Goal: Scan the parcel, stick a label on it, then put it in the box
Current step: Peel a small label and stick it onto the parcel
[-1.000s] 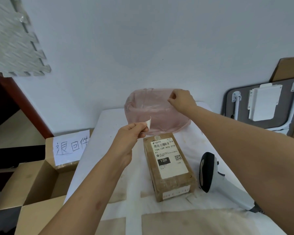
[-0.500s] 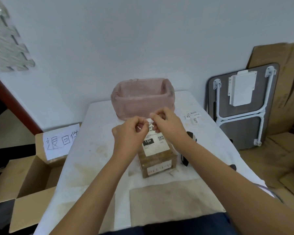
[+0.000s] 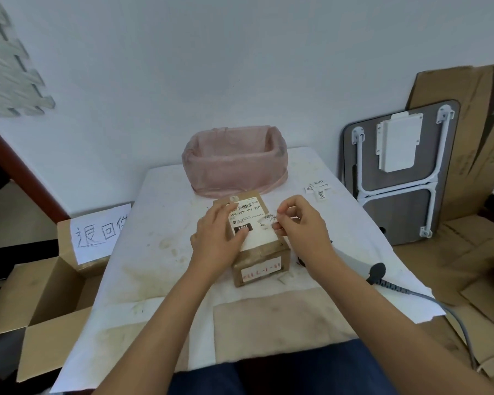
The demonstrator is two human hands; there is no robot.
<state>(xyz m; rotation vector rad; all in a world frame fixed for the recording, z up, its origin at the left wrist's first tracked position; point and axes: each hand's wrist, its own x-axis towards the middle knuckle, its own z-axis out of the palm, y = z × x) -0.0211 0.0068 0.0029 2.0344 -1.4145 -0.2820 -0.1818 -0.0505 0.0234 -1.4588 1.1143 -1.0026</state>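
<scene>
A brown cardboard parcel (image 3: 261, 253) with a white shipping label lies in the middle of the white table (image 3: 160, 252). My left hand (image 3: 218, 236) rests flat on the parcel's left side, holding it down. My right hand (image 3: 300, 223) pinches a small white label (image 3: 267, 220) with black writing just over the parcel's top right. An open cardboard box (image 3: 44, 295) with a handwritten paper sign stands on the floor to the left of the table. The scanner (image 3: 354, 263) lies behind my right wrist, mostly hidden, its cable trailing off the right edge.
A pink plastic-lined bin (image 3: 234, 159) stands at the table's far edge. Several small loose labels (image 3: 318, 189) lie at the far right of the table. A folded table (image 3: 397, 172) and flat cardboard (image 3: 474, 132) lean against the wall on the right.
My right hand came back from the pink bin, both hands met over the parcel, and now the left hand lies flat on the parcel while the right holds the label alone.
</scene>
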